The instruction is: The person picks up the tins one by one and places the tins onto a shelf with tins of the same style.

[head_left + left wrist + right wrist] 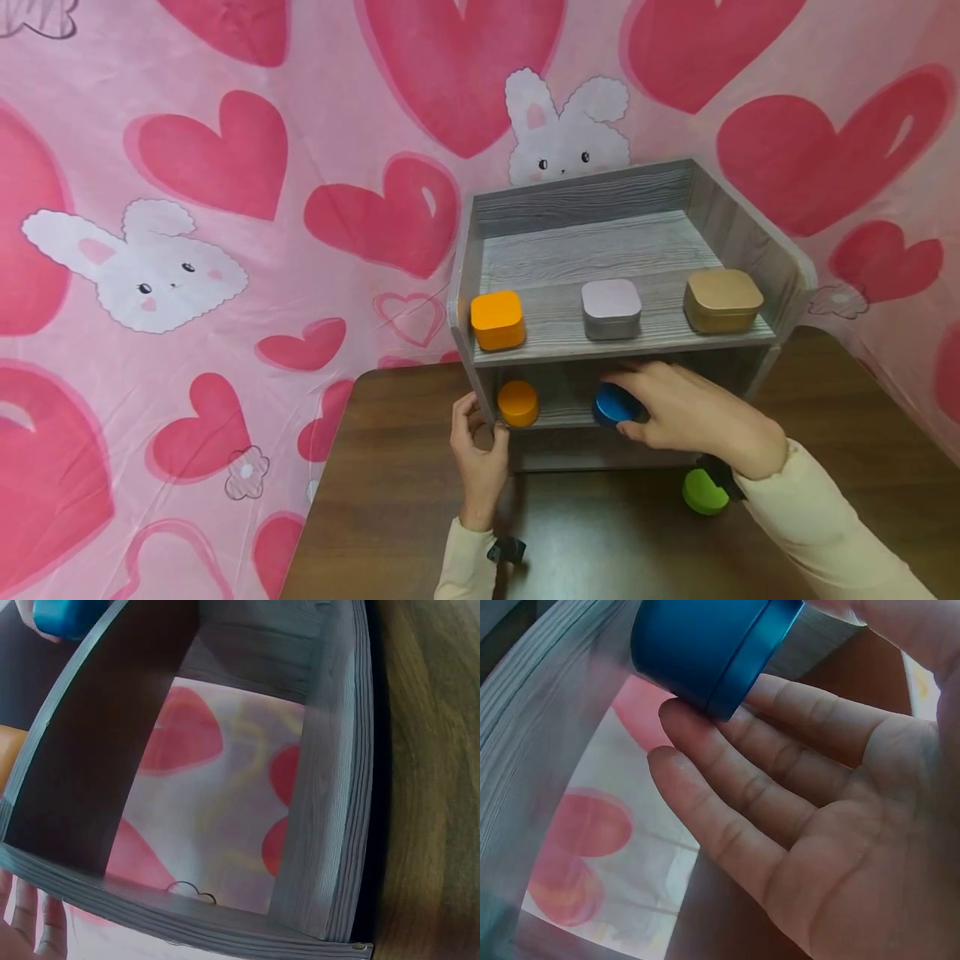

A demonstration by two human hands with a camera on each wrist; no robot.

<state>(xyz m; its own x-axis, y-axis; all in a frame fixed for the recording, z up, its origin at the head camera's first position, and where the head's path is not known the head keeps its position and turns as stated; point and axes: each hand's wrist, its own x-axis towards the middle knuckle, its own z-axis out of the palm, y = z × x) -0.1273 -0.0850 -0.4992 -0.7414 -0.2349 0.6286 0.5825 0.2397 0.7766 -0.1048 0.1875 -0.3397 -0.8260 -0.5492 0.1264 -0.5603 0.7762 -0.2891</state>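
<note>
A grey wood-grain shelf [600,250] stands on the table. My right hand [686,412] pinches a round blue tin [615,406] at the lower compartment's front, between thumb and fingers. The right wrist view shows the blue tin [705,652] tilted above the fingers [735,780]. To its left, on the same board, sits a round orange tin [518,403]. My left hand [480,454] holds the front edge of the shelf's left side panel, and its fingers [30,915] lie along the outer face in the left wrist view.
Along the top tier stand a square orange tin [498,320], a silver tin [611,309] and a gold tin [723,301]. A round green tin [705,492] lies on the brown table [397,483] below my right wrist. A pink heart-patterned cloth [337,108] hangs behind.
</note>
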